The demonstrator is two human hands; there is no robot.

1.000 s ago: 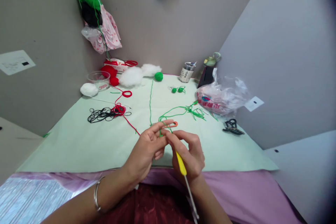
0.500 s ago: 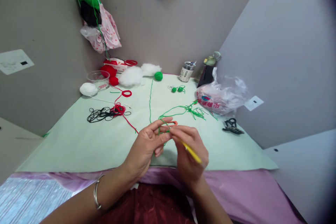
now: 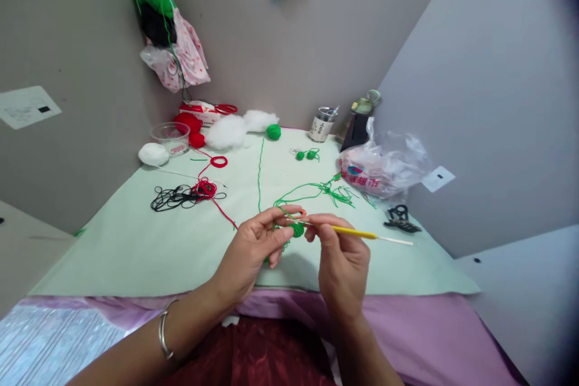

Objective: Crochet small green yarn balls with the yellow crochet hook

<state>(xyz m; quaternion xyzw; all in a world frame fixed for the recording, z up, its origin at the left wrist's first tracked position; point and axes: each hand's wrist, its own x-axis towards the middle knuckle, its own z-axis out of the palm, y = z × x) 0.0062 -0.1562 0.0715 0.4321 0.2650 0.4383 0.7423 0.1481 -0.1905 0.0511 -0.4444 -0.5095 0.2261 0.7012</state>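
My left hand point(image 3: 256, 244) pinches a small green crocheted piece point(image 3: 297, 230) between thumb and fingers, with green yarn point(image 3: 278, 205) running over its index finger. In my right hand point(image 3: 344, 259) is a yellow-handled crochet hook point(image 3: 355, 232), lying almost level, its tip at the yarn just above the piece. An orange stitch marker point(image 3: 302, 213) shows behind the fingertips. From the hands, green strands lead back to a bundle of green yarn ends point(image 3: 337, 193) on the table.
Black yarn point(image 3: 174, 198) and a red ring point(image 3: 219, 161) lie at left. White stuffing point(image 3: 226, 132), a green ball point(image 3: 273, 131) and a can point(image 3: 322, 125) stand behind. A plastic bag point(image 3: 380, 166) and black hair clip point(image 3: 401, 219) are at right.
My right hand has shifted slightly right and turned, bringing the hook from a downward slant to nearly level. More of the green piece now shows. My left hand has barely moved.
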